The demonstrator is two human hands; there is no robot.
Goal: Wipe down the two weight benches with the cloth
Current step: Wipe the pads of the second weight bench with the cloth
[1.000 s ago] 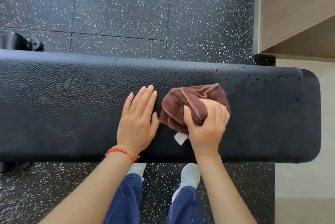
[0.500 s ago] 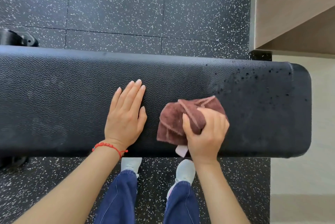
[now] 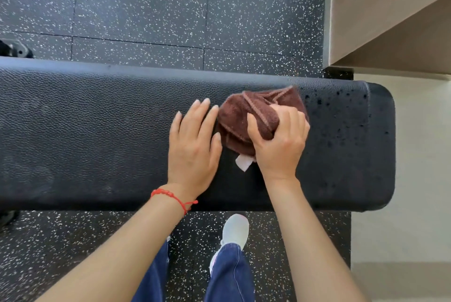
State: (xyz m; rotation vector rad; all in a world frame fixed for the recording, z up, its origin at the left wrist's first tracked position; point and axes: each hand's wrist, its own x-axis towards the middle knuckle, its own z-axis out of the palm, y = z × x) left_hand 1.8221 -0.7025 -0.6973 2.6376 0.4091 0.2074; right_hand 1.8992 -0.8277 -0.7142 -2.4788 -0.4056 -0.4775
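A black padded weight bench point(image 3: 92, 130) runs across the view from the left edge to its rounded right end. My right hand point(image 3: 280, 145) grips a bunched brown cloth point(image 3: 246, 118) and presses it on the pad, right of centre. A white label sticks out under the cloth. My left hand point(image 3: 192, 148) lies flat on the pad, fingers straight, just left of the cloth and touching it. Dark wet droplets point(image 3: 341, 116) speckle the pad to the right of the cloth. Only one bench is in view.
Black rubber flooring with white flecks point(image 3: 170, 8) surrounds the bench. A beige wall or cabinet point(image 3: 390, 8) stands at the upper right, with pale floor point(image 3: 419, 179) beyond the bench's right end. A black bench foot point(image 3: 14, 49) shows at the far left. My legs and shoes stand below the bench.
My right hand has pushed the cloth away from me, toward the pad's far edge. My left hand has come right up against the cloth, closing the gap.
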